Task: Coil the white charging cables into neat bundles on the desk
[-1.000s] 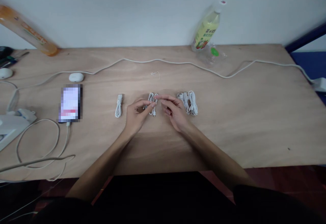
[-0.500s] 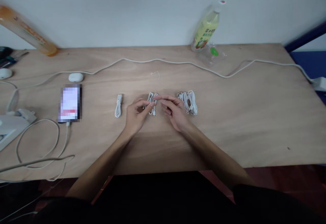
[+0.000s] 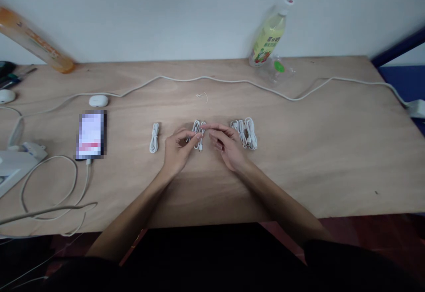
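Note:
My left hand (image 3: 177,149) is closed, with thumb and index finger pinched on a coiled white charging cable (image 3: 195,127). This bundle lies on the table between my two hands, its plug (image 3: 201,147) pointing toward me. From the other side, my right hand (image 3: 228,146) reaches in with its index finger stretched to the top of the same bundle. Its thumb stands apart from that finger, and the remaining fingers are loosely curled. To the left lies another tied white cable (image 3: 154,138). Further coiled cables (image 3: 250,133) sit just beyond my right hand, which partly hides them.
Small white tie scraps (image 3: 202,96) lie behind the bundles. A long white cord (image 3: 206,78) crosses the table (image 3: 325,159). On the left are a phone (image 3: 90,135), an earbud case (image 3: 98,101) and a power strip (image 3: 16,168). A yellow-labelled bottle (image 3: 269,40) stands by the wall.

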The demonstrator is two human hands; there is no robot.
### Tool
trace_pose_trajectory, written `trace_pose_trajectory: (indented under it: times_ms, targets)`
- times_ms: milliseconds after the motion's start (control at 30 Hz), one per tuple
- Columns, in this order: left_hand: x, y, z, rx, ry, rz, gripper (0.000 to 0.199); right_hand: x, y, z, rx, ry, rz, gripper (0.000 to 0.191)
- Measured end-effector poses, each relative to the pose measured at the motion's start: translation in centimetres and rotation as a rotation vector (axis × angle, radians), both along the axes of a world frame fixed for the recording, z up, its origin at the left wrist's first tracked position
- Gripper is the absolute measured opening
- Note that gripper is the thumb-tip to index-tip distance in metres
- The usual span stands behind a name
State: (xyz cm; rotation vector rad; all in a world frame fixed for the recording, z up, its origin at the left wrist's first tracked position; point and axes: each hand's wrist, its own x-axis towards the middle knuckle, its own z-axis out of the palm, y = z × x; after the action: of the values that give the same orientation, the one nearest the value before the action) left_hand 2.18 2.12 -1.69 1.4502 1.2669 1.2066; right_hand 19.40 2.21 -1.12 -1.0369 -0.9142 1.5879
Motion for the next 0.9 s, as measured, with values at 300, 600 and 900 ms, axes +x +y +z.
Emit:
trace_pose_trajectory:
  times_ms: [300,600,900]
  targets:
    - [-0.2,0.0,0.0,0.004,0.012,0.012,0.021,-0.4,0.0,-0.8,0.148,-0.199,-0.014,0.027]
    - [-0.2,0.0,0.1,-0.008,0.015,-0.027,0.022,-0.4,0.2,-1.7,0.216,-0.322,-0.091,0.029]
    - [-0.5,0.2,-0.8,0.107,0.161,0.183,0.016,0.2,-0.4,-1.1,0.272,-0.813,-0.277,0.019]
